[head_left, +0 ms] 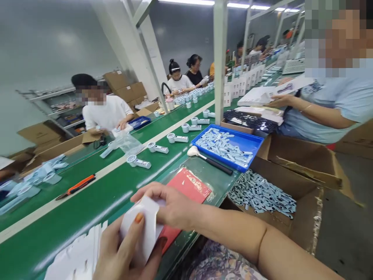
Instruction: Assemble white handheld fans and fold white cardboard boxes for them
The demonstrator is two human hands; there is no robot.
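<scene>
Both of my hands grip one white card piece (pixel 145 227) at the bottom centre of the view. My left hand (pixel 124 252) holds it from below, thumb with an orange nail pressed on its face. My right hand (pixel 171 206) reaches across from the right and closes its fingers over the card's top edge. A stack of similar white card pieces (pixel 78 256) lies just left of my left hand on the green belt (pixel 96 202). A red sheet in clear wrap (pixel 189 186) lies under and beyond my right hand.
White devices (pixel 139 161) ride along the belt. A blue tray of small parts (pixel 230 146), a brush (pixel 210 160) and an open carton of parts (pixel 262 194) sit to the right. Orange-handled pliers (pixel 77 186) lie left. Other people work along both sides.
</scene>
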